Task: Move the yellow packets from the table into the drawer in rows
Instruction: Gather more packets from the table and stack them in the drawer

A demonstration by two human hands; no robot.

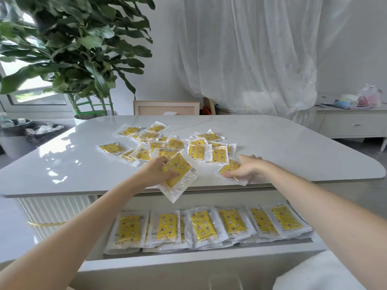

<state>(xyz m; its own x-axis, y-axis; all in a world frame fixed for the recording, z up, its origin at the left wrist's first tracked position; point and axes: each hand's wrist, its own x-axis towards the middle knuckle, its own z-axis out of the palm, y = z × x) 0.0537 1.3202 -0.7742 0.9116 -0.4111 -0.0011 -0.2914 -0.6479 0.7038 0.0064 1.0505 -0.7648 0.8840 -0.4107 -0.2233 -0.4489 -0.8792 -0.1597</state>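
Your left grip (156, 171) holds a yellow star-printed packet in clear plastic (178, 174) at the glossy white tabletop (293, 147) edge. Your right grip (245, 170) pinches a second packet (229, 167). One overlapping row (205, 226) already lines the open white drawer (188, 263), and a scattered pile (173, 143) remains.

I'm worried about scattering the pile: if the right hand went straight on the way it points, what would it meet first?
Likely the near edge of the pile, just beyond the packet that the right hand holds; depth is hard to judge.
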